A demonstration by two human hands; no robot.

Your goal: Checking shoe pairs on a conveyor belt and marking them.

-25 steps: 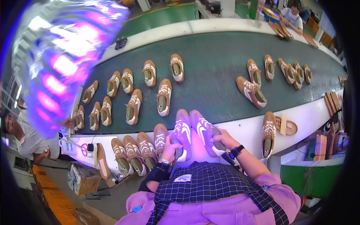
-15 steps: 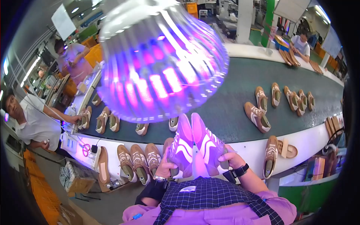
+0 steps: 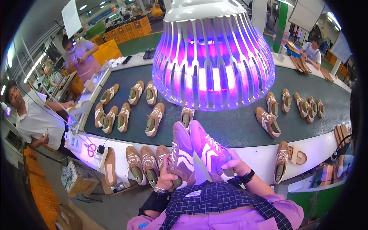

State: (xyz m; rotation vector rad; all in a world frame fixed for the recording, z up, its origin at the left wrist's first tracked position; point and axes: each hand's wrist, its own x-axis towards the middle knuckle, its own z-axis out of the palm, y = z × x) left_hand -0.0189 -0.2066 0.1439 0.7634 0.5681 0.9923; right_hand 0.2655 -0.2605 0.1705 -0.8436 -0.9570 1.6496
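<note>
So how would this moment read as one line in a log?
left hand: holds brown shoe | right hand: holds second shoe | lamp: lit purple | green belt: bears more shoes

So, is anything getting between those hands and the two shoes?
Nothing visible: the left hand holds one shoe, the right hand the other shoe. The purple-lit lamp shows higher in the picture, not between.

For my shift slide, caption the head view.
Left hand and right hand hold laced shoes, one each, near a purple-glowing lamp.
</note>
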